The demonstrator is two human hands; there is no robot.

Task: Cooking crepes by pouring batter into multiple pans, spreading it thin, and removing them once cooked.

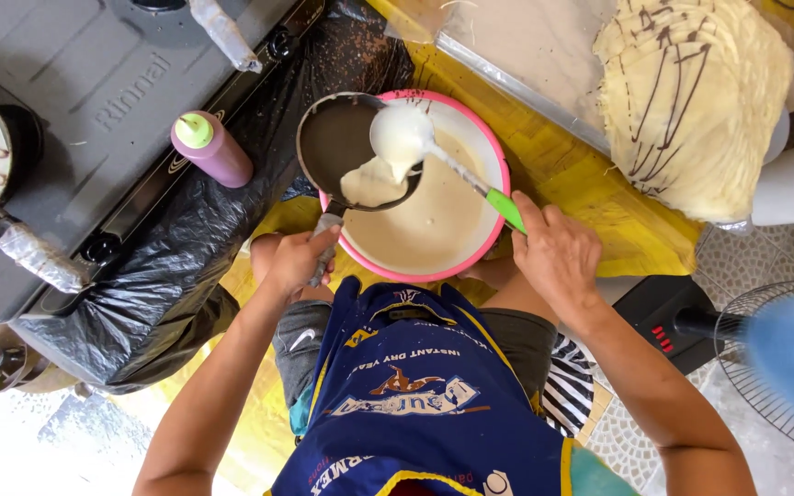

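My left hand (298, 260) grips the pan (353, 147) handle, my right hand (558, 250) is closed round the ladle (401, 134)'s green grip. Batter is already pooling in the pan, held over the pink bowl (498, 165), though most of its dark base shows bare. The ladle's long axis runs diagonally, cup pointing up-left, tipped into the pan; beyond lies a stack of crepes (691, 101).
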